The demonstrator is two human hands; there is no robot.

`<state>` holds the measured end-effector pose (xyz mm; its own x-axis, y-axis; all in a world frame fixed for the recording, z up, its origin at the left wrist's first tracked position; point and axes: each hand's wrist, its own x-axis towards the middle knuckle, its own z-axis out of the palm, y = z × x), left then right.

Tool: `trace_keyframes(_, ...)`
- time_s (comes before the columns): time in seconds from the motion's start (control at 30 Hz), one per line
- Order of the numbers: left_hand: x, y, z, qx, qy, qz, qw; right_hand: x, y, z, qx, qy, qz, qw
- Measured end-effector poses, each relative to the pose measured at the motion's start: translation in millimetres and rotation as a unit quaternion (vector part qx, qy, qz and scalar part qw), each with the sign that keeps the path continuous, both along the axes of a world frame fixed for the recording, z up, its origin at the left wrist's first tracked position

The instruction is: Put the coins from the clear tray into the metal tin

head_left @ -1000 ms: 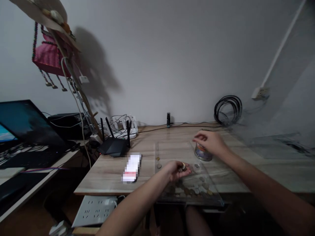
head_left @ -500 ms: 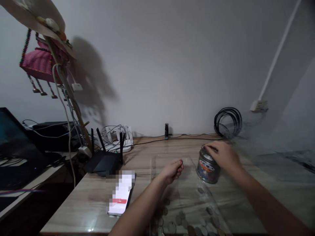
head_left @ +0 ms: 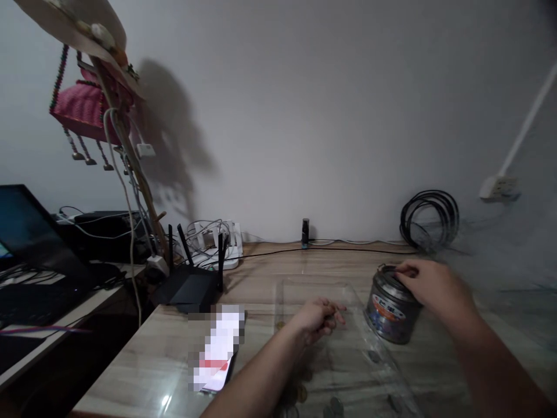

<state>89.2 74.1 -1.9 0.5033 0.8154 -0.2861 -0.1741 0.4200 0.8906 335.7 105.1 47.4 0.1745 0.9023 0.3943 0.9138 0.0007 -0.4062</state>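
My left hand [head_left: 319,319] hovers over a clear plastic tray [head_left: 278,290], its fingers partly spread and pointing right. No object shows in it, though its palm is hidden. Loose coins [head_left: 333,406] lie in the tray, most of them near the lower edge of the view. Right of the tray stands a metal tin [head_left: 394,307] with a colourful label. My right hand [head_left: 429,284] is at the top of this tin, fingertips pinched together at its lid. What they hold, if anything, is hidden.
A lit phone [head_left: 221,348] lies left of the tray, with a black router [head_left: 187,287] behind it. Near the wall are a small dark bottle [head_left: 305,233] and a coil of black cable [head_left: 429,217]. A laptop [head_left: 35,232] stands far left.
My left hand's closed fingers have loosened and spread. My right hand stays at the tin's top. The whole view has shifted, so most things appear farther right.
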Motion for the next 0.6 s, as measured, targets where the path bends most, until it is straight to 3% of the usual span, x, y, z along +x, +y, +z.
trace_keyframes(0.07, 1, -1, -1.7, 0.046, 0.02, 0.006, 0.999, 10, 0, 3.2, -0.052, -0.033, -0.013, 0.998)
trace_keyframes(0.17, 1, -2, -2.4, 0.083, 0.03, 0.021, 0.996, -11, -10, 5.6, 0.02, -0.07, -0.01, 0.997)
trace_keyframes(0.23, 0, -3, -1.5, 0.073, 0.024, 0.027, 0.997, -43, -19, 1.6, 0.047, -0.045, 0.085, 0.994)
trace_keyframes(0.3, -1, -4, -0.1, 0.05, 0.007, 0.046, 0.998, -78, -27, -7.6, 0.003, 0.012, 0.236, 0.972)
trace_keyframes(0.4, -4, -5, 0.8, 0.003, -0.033, 0.06, 0.998, -110, -33, -21.9, -0.028, 0.059, 0.308, 0.949)
trace_keyframes(0.5, -6, -1, -3.1, -0.072, -0.082, 0.021, 0.994, -97, -28, -23.5, 0.005, 0.097, 0.27, 0.958)
trace_keyframes(0.6, -7, 4, -11.6, -0.113, -0.129, -0.028, 0.985, -48, -15, -14.2, 0.071, 0.104, 0.091, 0.988)
